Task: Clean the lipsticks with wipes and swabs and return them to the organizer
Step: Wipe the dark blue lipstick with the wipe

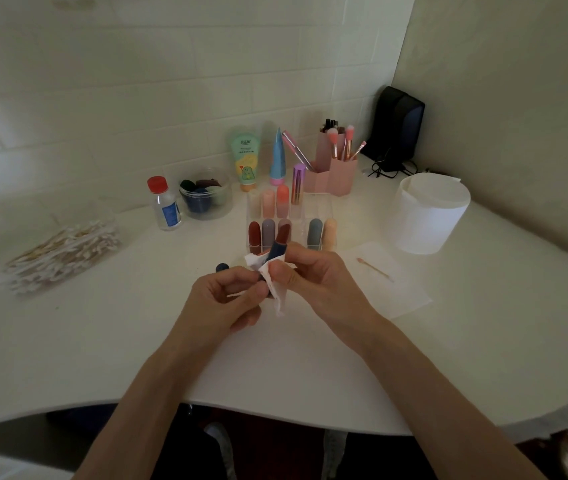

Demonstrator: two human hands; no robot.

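Observation:
My left hand (230,299) grips the base of a dark blue lipstick (277,252) that tilts up to the right. My right hand (305,271) pinches a white wipe (272,285) against the lipstick's side. The wipe wraps part of the tube and hangs down between both hands. A dark blue cap (221,267) stands on the table just left of my hands. Behind them is the clear organizer (313,209) with several lipsticks upright in its slots. A used swab (374,269) lies on a flat wipe (400,289) to the right.
A clear box of cotton swabs (64,247) sits at the left. A red-capped bottle (165,204), a jar of sponges (206,194), two tubes and a pink brush holder (334,168) stand at the back. A white roll of wipes (429,213) stands at the right.

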